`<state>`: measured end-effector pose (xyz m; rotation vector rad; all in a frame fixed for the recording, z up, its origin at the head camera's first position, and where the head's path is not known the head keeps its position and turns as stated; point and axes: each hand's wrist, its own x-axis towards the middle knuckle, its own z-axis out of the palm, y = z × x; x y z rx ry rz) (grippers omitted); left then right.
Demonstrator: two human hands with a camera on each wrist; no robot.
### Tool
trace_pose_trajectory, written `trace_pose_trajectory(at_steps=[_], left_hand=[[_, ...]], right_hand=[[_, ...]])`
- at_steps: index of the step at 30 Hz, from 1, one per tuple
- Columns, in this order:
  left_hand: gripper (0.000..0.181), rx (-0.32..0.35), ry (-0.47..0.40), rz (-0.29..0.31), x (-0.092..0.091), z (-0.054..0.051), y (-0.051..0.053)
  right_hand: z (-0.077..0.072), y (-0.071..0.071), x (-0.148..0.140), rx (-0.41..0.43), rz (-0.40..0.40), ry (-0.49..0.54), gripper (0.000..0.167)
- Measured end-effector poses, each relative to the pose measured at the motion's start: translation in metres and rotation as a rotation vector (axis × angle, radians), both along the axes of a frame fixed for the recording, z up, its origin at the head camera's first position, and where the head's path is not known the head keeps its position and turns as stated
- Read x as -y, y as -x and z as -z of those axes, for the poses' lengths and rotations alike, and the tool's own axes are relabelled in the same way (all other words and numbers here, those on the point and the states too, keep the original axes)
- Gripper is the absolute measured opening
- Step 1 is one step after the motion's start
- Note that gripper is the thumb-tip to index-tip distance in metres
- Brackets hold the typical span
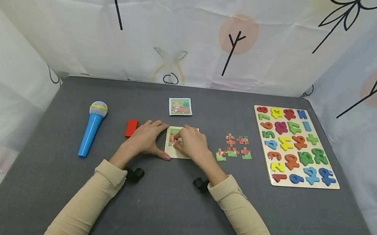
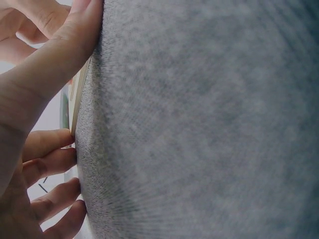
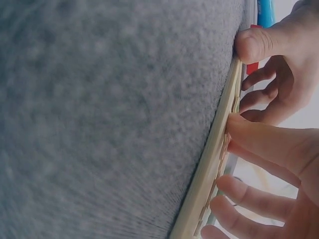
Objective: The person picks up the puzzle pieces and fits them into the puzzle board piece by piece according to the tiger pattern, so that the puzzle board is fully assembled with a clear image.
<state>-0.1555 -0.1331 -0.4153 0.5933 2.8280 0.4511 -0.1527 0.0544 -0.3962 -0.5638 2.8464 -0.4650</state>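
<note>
In the head view the left hand (image 1: 148, 138) lies at the left side of a small wooden puzzle board (image 1: 179, 155), thumb at its near left corner and fingertips by its far left corner. The right hand (image 1: 192, 142) is over the board, its thumb and index finger pinching what looks like a puzzle piece (image 1: 177, 140) at the surface. Part of the picture is laid in the board's left half; the hand hides the right half. In the right wrist view the right thumb and finger (image 3: 269, 164) meet at the board's (image 3: 204, 174) top, other fingers loosely bent.
Loose jigsaw pieces (image 1: 232, 151) lie right of the board. A picture card (image 1: 180, 106) is behind it, a red block (image 1: 131, 128) and a blue toy microphone (image 1: 91, 130) to the left. A letter and number board (image 1: 276, 180) stands at the right on the grey table (image 1: 164, 214).
</note>
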Motion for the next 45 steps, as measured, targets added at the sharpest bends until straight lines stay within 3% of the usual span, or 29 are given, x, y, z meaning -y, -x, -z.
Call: trace_pose_trajectory(at_steps=[7, 15, 25, 39, 45], left_hand=[[0.113, -0.019, -0.003, 0.004, 0.0, 0.002, 0.001], [0.114, -0.012, -0.002, 0.006, 0.0, 0.002, 0.002], [0.114, -0.007, 0.02, -0.004, -0.002, 0.0, 0.0], [0.114, -0.006, 0.021, -0.006, 0.0, 0.001, 0.0], [0.114, -0.006, 0.019, -0.007, 0.0, 0.001, 0.0]], right_hand=[[0.001, -0.001, 0.0, -0.015, -0.001, -0.003, 0.018], [-0.002, 0.001, -0.012, -0.019, -0.008, 0.036, 0.032], [-0.01, 0.007, -0.06, -0.02, 0.049, -0.019, 0.043], [-0.011, 0.009, -0.121, -0.045, 0.11, -0.077, 0.044], [-0.01, 0.012, -0.136, -0.003, 0.122, -0.094, 0.045]])
